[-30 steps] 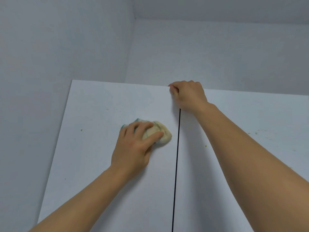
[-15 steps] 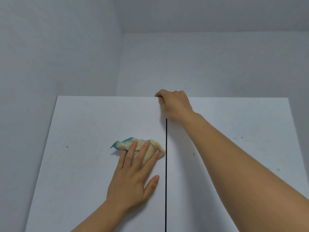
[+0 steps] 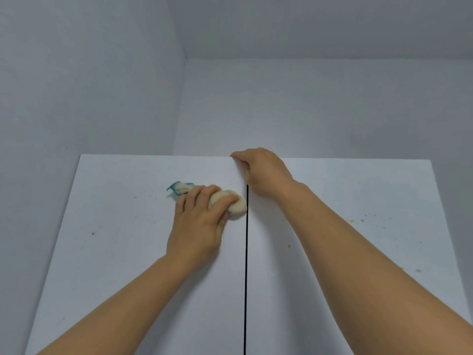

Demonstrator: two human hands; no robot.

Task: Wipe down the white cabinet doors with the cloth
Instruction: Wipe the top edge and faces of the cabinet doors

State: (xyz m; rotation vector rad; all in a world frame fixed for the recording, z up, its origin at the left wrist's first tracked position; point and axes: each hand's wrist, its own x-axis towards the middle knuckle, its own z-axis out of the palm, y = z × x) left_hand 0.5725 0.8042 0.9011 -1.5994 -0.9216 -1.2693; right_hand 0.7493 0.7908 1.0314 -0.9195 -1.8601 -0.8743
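Cream cloth with a teal edge sits bunched on the left cabinet door, just beside the centre seam, gripped by the curled left hand, likely to concentrate pressure. Right hand hooks its fingers over the doors' top edge, probably steadying them; yellowish specks on the right door are not yet wiped.

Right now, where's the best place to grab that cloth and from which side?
Grab the cloth on its thick bunched end beside the door gap, coming over it from below as the left hand does. The thin blue-edged tail looks too floppy.

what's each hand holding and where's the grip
Left hand grips the bunched cloth around its middle; right hand hooks the cabinet doors' top edge at the seam.
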